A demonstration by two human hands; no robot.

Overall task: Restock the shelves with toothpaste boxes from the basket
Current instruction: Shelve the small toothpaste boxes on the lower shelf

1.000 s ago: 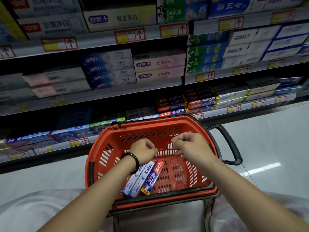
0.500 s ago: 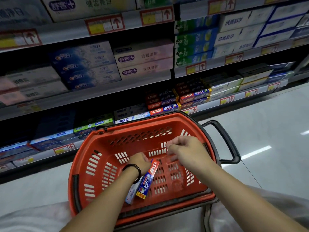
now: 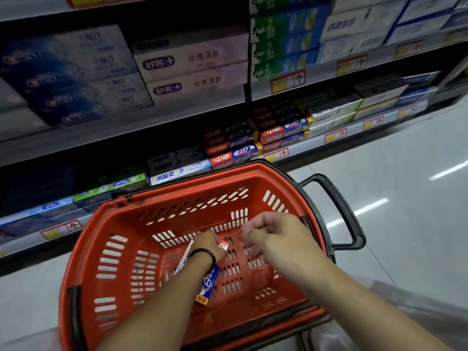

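Toothpaste box (image 3: 209,285) partly hidden | left hand (image 3: 208,245) grips it | right hand (image 3: 277,236) slack, empty

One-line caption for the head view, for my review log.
Reaching into the red basket, the left hand grips a red-and-blue toothpaste box; the right hand hovers empty nearby.

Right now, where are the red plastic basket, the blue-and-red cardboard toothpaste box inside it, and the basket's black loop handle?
red plastic basket (image 3: 192,183): head view, on its far rim.
blue-and-red cardboard toothpaste box (image 3: 209,285): head view, on its blue lower part.
black loop handle (image 3: 344,207): head view, on its outer bar.
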